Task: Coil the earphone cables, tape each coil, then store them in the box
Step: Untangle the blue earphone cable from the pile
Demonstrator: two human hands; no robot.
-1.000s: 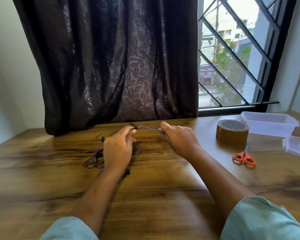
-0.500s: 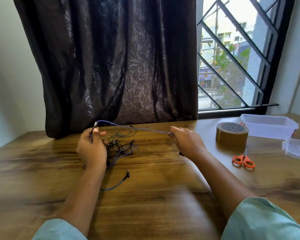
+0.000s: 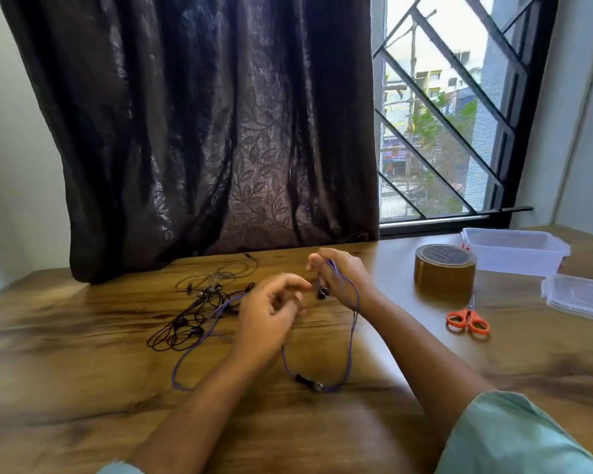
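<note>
A purple earphone cable [image 3: 351,340] hangs in a long loop over the wooden table [image 3: 83,388], its dark plug [image 3: 307,380] lying on the wood. My right hand [image 3: 346,278] is raised and pinches the cable near its black earbuds [image 3: 321,293]. Just to the left, my left hand [image 3: 271,311] has curled fingers, and the cable runs through it and trails off to the left. A tangle of black earphones [image 3: 178,333] and a thin grey-green earphone cable [image 3: 220,273] lie loose at the left. The clear plastic box [image 3: 514,251] stands open at the far right.
A brown tape roll [image 3: 444,268] stands right of my hands. Orange scissors [image 3: 468,319] lie in front of it, and the box lid [image 3: 579,295] lies at the right edge. A dark curtain [image 3: 202,131] hangs down to the table's back edge.
My hands were stretching the purple cable wide apart; now they have come together at the middle. The cable hangs in a loop from my right hand.
</note>
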